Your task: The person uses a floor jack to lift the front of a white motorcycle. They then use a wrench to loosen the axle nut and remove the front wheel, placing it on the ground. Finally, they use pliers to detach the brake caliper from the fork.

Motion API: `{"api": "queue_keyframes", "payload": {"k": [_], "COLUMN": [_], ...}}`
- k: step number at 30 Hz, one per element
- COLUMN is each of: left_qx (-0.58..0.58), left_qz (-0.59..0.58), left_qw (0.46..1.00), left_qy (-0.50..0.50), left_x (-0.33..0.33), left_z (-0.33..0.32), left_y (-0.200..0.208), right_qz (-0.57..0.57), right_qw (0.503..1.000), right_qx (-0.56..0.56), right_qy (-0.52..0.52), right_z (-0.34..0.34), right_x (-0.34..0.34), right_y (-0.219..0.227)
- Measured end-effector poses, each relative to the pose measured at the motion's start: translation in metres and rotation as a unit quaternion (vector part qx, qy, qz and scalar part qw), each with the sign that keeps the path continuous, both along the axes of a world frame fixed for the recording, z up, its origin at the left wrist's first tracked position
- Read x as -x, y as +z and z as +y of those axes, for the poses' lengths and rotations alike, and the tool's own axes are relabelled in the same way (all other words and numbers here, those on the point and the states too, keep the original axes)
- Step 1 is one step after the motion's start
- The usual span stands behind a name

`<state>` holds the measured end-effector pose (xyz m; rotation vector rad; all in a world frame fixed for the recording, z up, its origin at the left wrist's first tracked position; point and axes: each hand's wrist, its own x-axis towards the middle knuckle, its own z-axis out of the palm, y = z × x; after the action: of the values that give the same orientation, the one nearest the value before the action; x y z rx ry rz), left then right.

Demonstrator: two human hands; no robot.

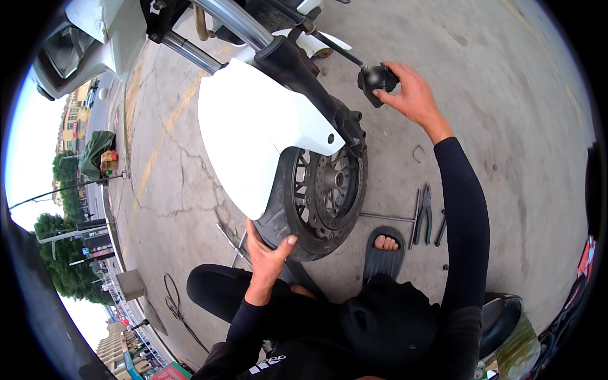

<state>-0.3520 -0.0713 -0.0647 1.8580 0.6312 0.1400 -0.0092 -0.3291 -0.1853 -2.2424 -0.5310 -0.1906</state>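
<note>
In front of me stands a motorcycle's front wheel, with its black tyre (306, 242), a drilled brake disc (328, 178) and a white front fender (244, 126) over it. My left hand (266, 259) grips the bottom of the tyre just below the fender's tip, thumb on one side and fingers on the other, partly hidden. Farther off and to the right, my right hand (410, 95) holds a chunky black rounded part (376, 83) between thumb and fingers. That part joins the end of a thin black rod or hose (339, 48) coming from the motorcycle.
Pliers with dark handles (423, 218) lie on the concrete beside a T-shaped metal bar (387, 217) and a short dark tool (441, 228). My sandalled foot (384, 250) is close to them. A cable loop (172, 296) lies at left. Fork tubes (237, 24) rise above the wheel.
</note>
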Motion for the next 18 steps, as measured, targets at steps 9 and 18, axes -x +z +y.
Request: {"api": "queue_keyframes", "payload": {"k": [9, 18], "left_qx": [-0.022, -0.1], "left_qz": [0.053, -0.005], "left_qw": [0.997, 0.995], "left_qy": [-0.058, 0.008], "left_x": [-0.013, -0.002], "left_z": [0.004, -0.02], "left_y": [0.017, -0.004], "right_qz": [-0.002, 0.019], "right_qw": [1.0, 0.997], "right_qx": [-0.013, -0.064], "right_qy": [-0.004, -0.04], "right_z": [0.002, 0.04], "right_x": [0.002, 0.003], "right_y": [-0.005, -0.035]}}
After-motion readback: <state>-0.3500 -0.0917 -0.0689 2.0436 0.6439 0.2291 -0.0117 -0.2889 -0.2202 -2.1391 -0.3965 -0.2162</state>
